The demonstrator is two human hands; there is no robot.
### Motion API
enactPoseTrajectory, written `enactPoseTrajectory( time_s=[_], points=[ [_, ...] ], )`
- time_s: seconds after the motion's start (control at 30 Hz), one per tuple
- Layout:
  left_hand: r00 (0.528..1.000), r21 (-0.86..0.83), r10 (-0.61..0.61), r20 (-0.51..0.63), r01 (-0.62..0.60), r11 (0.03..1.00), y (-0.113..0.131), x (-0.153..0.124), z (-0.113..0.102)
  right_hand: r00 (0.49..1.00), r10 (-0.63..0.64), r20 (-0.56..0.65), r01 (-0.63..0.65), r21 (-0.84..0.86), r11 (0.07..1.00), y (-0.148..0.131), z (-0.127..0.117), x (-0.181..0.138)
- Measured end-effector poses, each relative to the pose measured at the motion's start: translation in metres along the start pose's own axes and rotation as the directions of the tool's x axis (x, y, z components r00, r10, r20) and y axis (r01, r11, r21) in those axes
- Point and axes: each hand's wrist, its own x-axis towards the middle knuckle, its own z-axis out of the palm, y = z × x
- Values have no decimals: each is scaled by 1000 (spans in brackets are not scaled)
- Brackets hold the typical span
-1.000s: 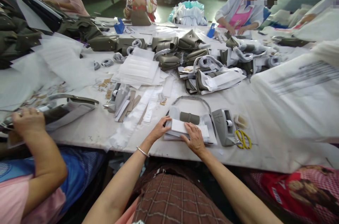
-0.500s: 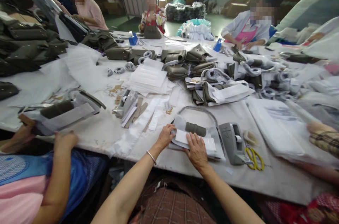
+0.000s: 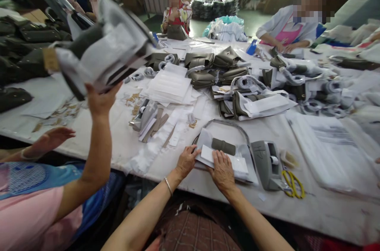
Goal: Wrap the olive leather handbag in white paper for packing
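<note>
In front of me on the table lies an olive handbag [image 3: 223, 146], partly wrapped in white paper, its covered handle [image 3: 230, 123] looping away from me. My left hand [image 3: 187, 161] is at the bag's left side, thumb and fingertips closed on the edge of the folded white paper [image 3: 237, 163]. My right hand [image 3: 222, 170] rests with its fingers stretched out flat over that same paper, pressing on it. To the right of the bag stands a grey tape dispenser [image 3: 263, 166], with yellow-handled scissors [image 3: 293, 184] beside it.
At my left a co-worker's hand [image 3: 102, 100] lifts another paper-wrapped bag [image 3: 103, 57], blurred. A paper stack [image 3: 169, 82], a second tape dispenser [image 3: 147, 112], several olive bags [image 3: 204, 78] and plastic sheets [image 3: 332, 152] cover the table. Other people work across it.
The co-worker at left has raised a wrapped bag from the table, up and to the right. My hands keep nearly the same place on the bag. The view has shifted slightly.
</note>
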Motion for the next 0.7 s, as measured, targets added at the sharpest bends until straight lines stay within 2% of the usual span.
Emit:
enactPoseTrajectory(
  time_s=[0.1, 0.23, 0.3, 0.37, 0.43, 0.53, 0.63, 0.7],
  points=[
    [1000, -25, 6, 10, -6, 1000, 0, 9, -3, 997, -73, -19, 73, -10, 997, -4, 3, 2],
    [998, -192, 27, -51, -36, 981, -7, -10, -5, 995, -102, -16, 101, -40, 994, -4, 7, 1],
    [993, -259, -65, -97, 38, 965, -9, -25, 0, 994, -106, -7, 106, -42, 994, -2, 7, 0],
    [980, -327, -190, -56, 162, 931, -8, -35, 7, 994, -108, -1, 108, -38, 993, -1, 4, 1],
    [949, -413, -313, 39, 300, 860, -5, -35, 15, 995, -103, 6, 104, -36, 994, -1, 0, 1],
    [867, -535, -474, 155, 477, 697, -1, -21, 26, 995, -92, 28, 93, -40, 995, -4, -5, 3],
    [790, -621, -579, 203, 561, 547, 3, -8, 33, 997, -75, 36, 77, -57, 995, -9, -6, 4],
    [756, -676, -617, 218, 573, 463, 5, -4, 36, 997, -73, 16, 74, -70, 995, -10, -1, 4]
  ],
)
